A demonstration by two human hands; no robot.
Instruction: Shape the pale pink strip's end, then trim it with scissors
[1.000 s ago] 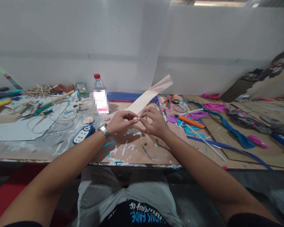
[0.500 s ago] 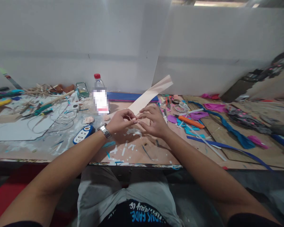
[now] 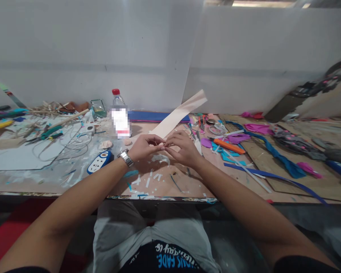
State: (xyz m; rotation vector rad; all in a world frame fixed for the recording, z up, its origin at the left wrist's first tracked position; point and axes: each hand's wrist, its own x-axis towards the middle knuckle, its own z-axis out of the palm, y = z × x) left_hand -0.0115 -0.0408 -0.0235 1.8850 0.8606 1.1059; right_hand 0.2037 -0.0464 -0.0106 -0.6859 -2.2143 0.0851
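A long pale peach paper strip [image 3: 182,113] slants up to the right from between my hands, its far end raised in front of the wall. My left hand [image 3: 146,147], with a metal watch on the wrist, pinches the near end of the strip between thumb and fingers. Meeting it at the fingertips, my right hand [image 3: 183,148] is also closed in a pinch on that end. The exact shape of the gripped part is mostly covered by the fingers. On the tabletop left of my hands lie small crumpled peach pieces [image 3: 105,145].
A bottle with a red cap [image 3: 116,92] stands behind my left hand. A blue-and-white power strip [image 3: 99,162] lies near my left wrist. An orange cutter [image 3: 229,146], coloured scraps and a blue ribbon [image 3: 275,175] are on the right. Pliers [image 3: 49,132] and cables lie left.
My right hand's fingers have drawn in and closed against the left fingertips. The paper strip's near part has shifted slightly left, and its far end stays raised.
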